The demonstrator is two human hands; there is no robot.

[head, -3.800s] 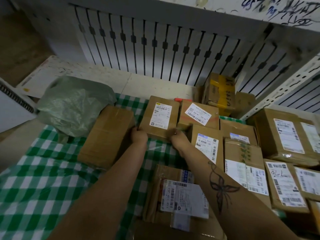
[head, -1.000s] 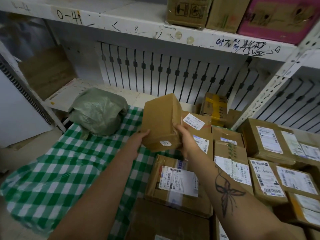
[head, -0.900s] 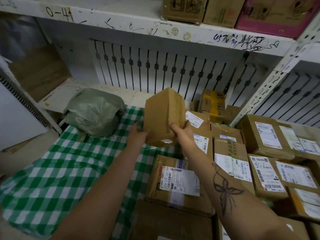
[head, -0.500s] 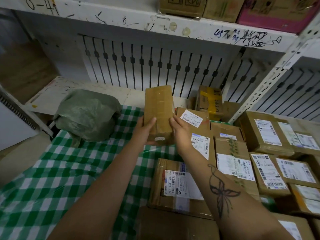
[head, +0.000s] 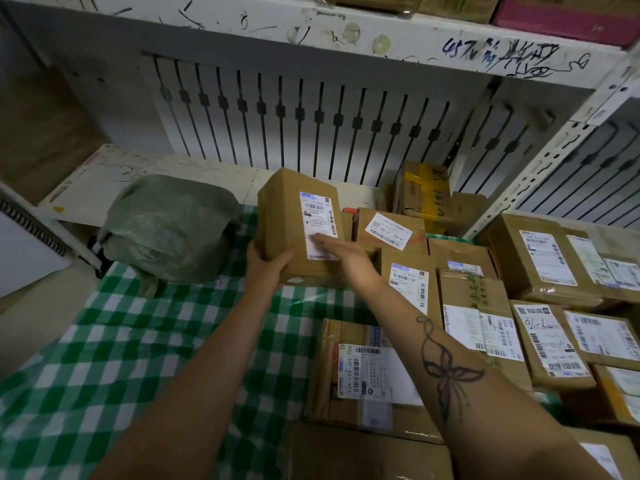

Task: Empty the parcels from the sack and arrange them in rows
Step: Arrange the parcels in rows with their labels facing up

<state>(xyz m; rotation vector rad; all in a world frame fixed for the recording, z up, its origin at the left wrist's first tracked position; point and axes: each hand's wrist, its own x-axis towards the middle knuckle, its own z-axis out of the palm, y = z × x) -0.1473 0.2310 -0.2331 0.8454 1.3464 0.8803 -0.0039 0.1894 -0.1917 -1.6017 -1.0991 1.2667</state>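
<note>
A brown cardboard parcel (head: 282, 216) with a white label facing me is held tilted above the green checked cloth (head: 114, 351). My left hand (head: 265, 263) grips its lower left corner. My right hand (head: 341, 247) lies flat on its label side, fingers stretched out. To the right, several labelled parcels (head: 408, 282) lie side by side in rows. A grey-green sack (head: 166, 226) sits crumpled at the cloth's far left.
A white metal shelf rack (head: 540, 161) stands at the right, with a scribbled shelf edge (head: 381, 36) overhead holding boxes. A yellow-taped box (head: 424, 192) leans at the back. More parcels (head: 367, 379) lie close in front of me.
The parcel has been turned in my hands, so its labelled face now shows. My right hand moved from its right edge onto the label.
</note>
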